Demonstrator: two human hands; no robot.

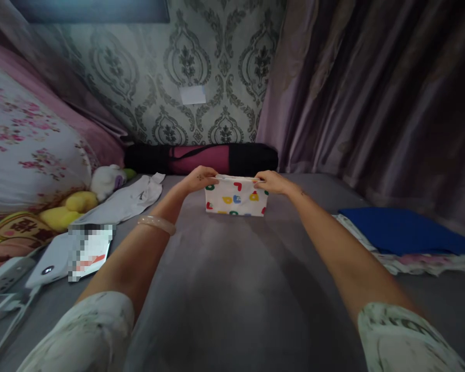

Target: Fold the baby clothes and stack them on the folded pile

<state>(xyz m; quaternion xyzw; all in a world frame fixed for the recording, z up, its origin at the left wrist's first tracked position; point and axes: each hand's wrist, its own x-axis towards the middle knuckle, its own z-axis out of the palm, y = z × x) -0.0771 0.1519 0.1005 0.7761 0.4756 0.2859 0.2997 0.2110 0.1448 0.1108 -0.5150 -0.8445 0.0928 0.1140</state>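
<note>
A small folded white cloth (235, 199) printed with coloured letters is held up on the grey bed surface (225, 279), far from me. My left hand (200, 179) pinches its top left corner, fingers closed on the fabric. My right hand (270, 182) pinches the top right corner the same way. Both arms are stretched forward, and a pale bangle (157, 224) sits on my left wrist.
A rolled black and pink mat (201, 158) lies behind the cloth against the patterned wall. White garment (127, 201), plush toys (81, 201), a phone (91, 250) and a power strip (3, 276) lie left. Folded blue fabric (403, 230) on a stack sits right, beside curtains (372, 93).
</note>
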